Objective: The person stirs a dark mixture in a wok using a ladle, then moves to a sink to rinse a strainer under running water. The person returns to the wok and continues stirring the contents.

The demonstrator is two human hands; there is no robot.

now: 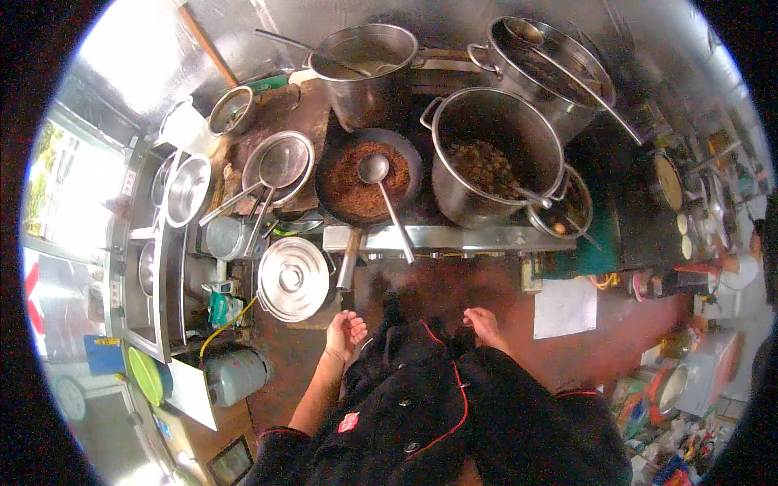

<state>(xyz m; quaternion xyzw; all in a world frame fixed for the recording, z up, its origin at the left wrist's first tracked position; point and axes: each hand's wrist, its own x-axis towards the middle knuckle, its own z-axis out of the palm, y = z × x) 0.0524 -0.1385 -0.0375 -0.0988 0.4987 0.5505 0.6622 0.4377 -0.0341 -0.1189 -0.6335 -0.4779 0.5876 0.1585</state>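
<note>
My left hand [346, 333] hangs in front of my body, palm up, with loosely curled fingers and nothing in it. Its nearest objects are a lidded metal pot [294, 280] and the handle of a wok [347, 261]. My right hand [484, 323] is half curled in the air over the floor; the inside of its grip is hidden. On the stove, the dark wok [414, 159] contains reddish-brown crumbly food [347, 176]. A long-handled metal ladle [373, 168] rests in that food, its handle reaching over the stove's front edge.
Tall stockpots [447, 182] [371, 100] [559, 115] stand around the wok. Left of it, strainers [284, 159] lie over a bowl. A gas cylinder [238, 375] sits low at left, with a yellow hose [228, 328]. Another person's arm [729, 261] shows at far right.
</note>
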